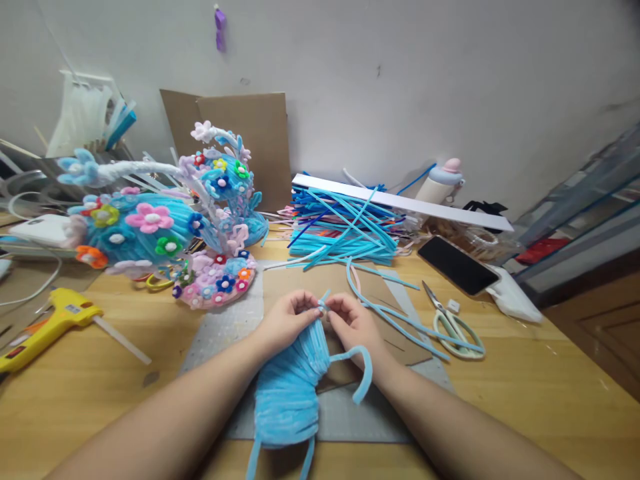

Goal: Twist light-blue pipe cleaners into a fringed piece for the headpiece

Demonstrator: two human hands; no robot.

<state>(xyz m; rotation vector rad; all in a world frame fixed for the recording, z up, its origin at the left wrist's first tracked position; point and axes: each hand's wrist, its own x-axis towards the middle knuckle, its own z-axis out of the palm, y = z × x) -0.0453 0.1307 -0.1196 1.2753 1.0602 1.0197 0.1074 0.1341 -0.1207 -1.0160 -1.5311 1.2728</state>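
A light blue bundle of wrapped pipe cleaners (287, 407) stands over the cutting mat, narrowing towards its top. My left hand (287, 317) is closed, thumb and fingers pinching the narrow top end. Right beside it, my right hand (357, 327) pinches a thin blue pipe cleaner end at the same spot, the fingertips of both hands nearly touching. A loose strand curls out from the bundle's right side below my right hand, and two more hang from its bottom. What exactly lies between the fingertips is partly hidden.
Scissors (457, 333) and a phone (457, 265) lie to the right. Behind are piled blue pipe cleaners (345, 247), a white strip (400, 200) and a bottle (440, 183). Flower-covered pipe-cleaner pieces (135, 230) and a yellow glue gun (53, 320) occupy the left. Cardboard (285, 280) covers the mat (215, 333).
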